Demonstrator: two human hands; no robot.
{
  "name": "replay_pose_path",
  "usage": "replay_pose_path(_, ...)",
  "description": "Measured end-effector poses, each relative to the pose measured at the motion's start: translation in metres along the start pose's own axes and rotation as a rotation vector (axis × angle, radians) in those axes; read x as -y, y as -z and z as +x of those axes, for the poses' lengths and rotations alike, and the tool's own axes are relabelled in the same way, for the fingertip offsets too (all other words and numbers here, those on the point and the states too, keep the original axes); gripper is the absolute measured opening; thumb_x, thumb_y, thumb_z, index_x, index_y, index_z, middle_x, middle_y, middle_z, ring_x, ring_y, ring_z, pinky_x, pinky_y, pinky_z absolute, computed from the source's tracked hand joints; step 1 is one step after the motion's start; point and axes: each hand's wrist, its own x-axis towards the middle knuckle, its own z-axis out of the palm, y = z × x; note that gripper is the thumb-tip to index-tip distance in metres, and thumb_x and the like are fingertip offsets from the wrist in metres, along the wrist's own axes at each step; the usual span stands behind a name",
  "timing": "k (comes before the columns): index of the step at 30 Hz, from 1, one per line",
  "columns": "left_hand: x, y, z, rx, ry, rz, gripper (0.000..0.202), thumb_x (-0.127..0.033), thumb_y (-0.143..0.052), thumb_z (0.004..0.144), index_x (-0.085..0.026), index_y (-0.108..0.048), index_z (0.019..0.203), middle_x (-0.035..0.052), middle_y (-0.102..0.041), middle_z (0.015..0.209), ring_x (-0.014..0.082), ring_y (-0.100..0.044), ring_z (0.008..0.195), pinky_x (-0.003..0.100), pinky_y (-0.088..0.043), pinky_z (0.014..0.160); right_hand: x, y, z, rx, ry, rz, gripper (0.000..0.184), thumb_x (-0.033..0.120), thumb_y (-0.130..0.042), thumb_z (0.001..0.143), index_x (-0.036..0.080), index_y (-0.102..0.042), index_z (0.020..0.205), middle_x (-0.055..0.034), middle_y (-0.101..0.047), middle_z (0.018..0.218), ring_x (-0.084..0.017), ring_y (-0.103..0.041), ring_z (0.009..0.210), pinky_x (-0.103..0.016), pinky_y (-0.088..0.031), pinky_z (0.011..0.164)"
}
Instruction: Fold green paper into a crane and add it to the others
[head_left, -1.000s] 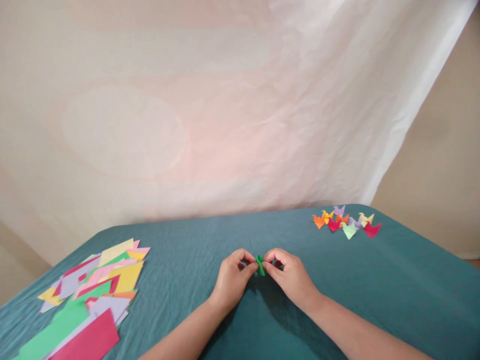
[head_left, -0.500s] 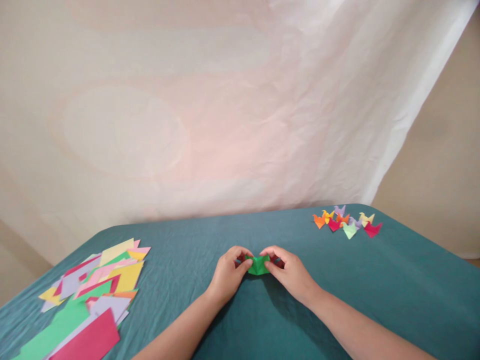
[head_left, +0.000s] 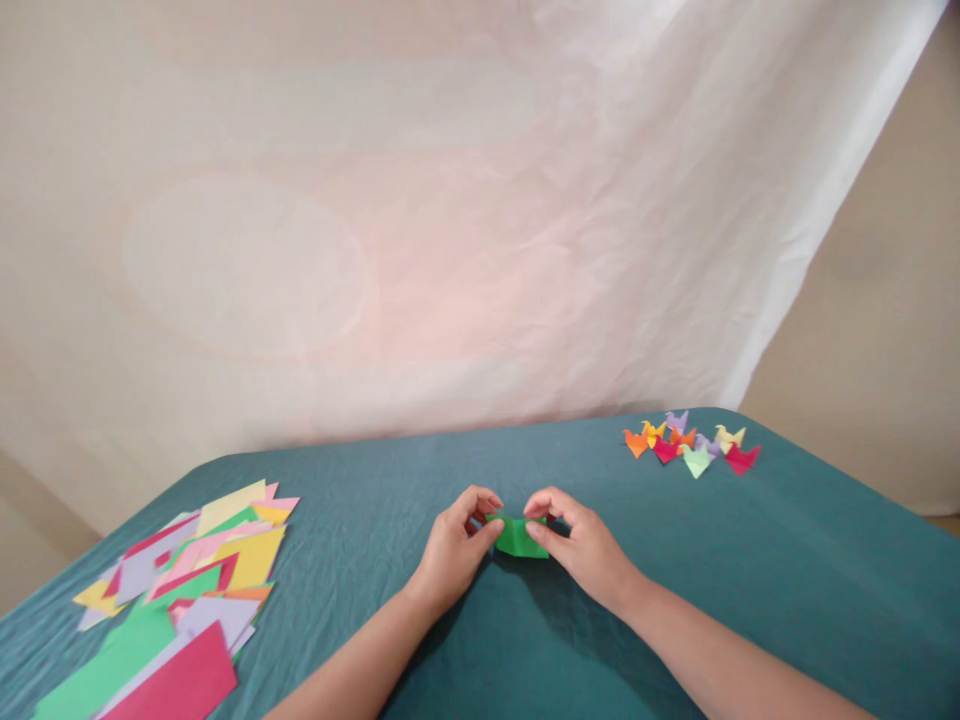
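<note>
Between my two hands is a small piece of folded green paper (head_left: 519,540), with a crease down its middle. My left hand (head_left: 459,545) pinches its left end, thumb in front and fingers behind. On the other side, my right hand (head_left: 576,540) grips the right end in the same way, thumb on the near face. The paper is held just over the table, slightly bent at the crease. The fingertips behind it are partly hidden.
A spread heap of coloured paper sheets (head_left: 187,590) lies on the left of the table. Several small folded paper birds (head_left: 696,460) stand at the far right. A dark green cloth (head_left: 360,560) covers the table, and a pale sheet (head_left: 450,250) hangs behind it.
The green paper now shows more of its face and looks wider and more opened between my hands. Both hands stay in nearly the same place.
</note>
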Motion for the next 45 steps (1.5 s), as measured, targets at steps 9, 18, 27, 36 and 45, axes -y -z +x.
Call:
replay_pose_path(9, 0.012, 0.002, 0.004, 0.116, 0.091, -0.214, 0.011, -0.024, -0.063, 0.077, -0.016, -0.067, 0.084, 0.0011, -0.061, 0.076, 0.0133, -0.054, 0.069, 0.022, -0.04, 0.064, -0.011, 0.001, 0.004, 0.08, -0.113, 0.113, 0.007, 0.02, -0.057, 0.082, 0.02, -0.063, 0.085, 0.0022, -0.06, 0.074, -0.013, -0.052, 0.067, -0.024, -0.04, 0.065)
replay_pose_path(18, 0.015, 0.002, 0.005, 0.185, 0.152, -0.255, 0.016, -0.022, -0.066, 0.073, -0.016, -0.065, 0.087, 0.0005, -0.063, 0.076, 0.0114, -0.054, 0.063, 0.021, -0.04, 0.059, -0.013, 0.002, 0.004, 0.108, -0.152, 0.096, 0.009, 0.022, -0.061, 0.079, 0.021, -0.065, 0.087, 0.0035, -0.057, 0.069, -0.013, -0.049, 0.064, -0.023, -0.038, 0.061)
replay_pose_path(27, 0.011, 0.001, 0.003, 0.192, 0.148, -0.146, 0.02, -0.016, -0.063, 0.071, -0.016, -0.067, 0.091, 0.0013, -0.065, 0.075, 0.0132, -0.057, 0.064, 0.021, -0.041, 0.059, -0.007, 0.001, 0.002, 0.147, -0.136, 0.087, 0.015, 0.017, -0.064, 0.075, 0.021, -0.066, 0.089, 0.0024, -0.065, 0.082, -0.015, -0.055, 0.075, -0.024, -0.04, 0.069)
replay_pose_path(36, 0.002, 0.004, 0.003, 0.126, 0.09, 0.034, 0.019, -0.015, -0.064, 0.07, -0.019, -0.071, 0.087, 0.0015, -0.067, 0.081, 0.0159, -0.057, 0.072, 0.024, -0.042, 0.069, -0.013, -0.002, 0.003, 0.095, -0.088, -0.004, 0.023, 0.012, -0.065, 0.074, 0.022, -0.069, 0.093, -0.0007, -0.069, 0.093, -0.018, -0.06, 0.087, -0.027, -0.043, 0.079)
replay_pose_path(45, 0.006, 0.003, 0.004, 0.124, 0.022, 0.093, 0.02, -0.014, -0.063, 0.071, -0.022, -0.074, 0.086, 0.0018, -0.066, 0.08, 0.0176, -0.058, 0.075, 0.026, -0.042, 0.071, -0.013, -0.003, 0.003, 0.06, 0.033, -0.142, 0.024, 0.006, -0.063, 0.076, 0.024, -0.07, 0.09, -0.0013, -0.068, 0.086, -0.018, -0.06, 0.085, -0.031, -0.044, 0.078)
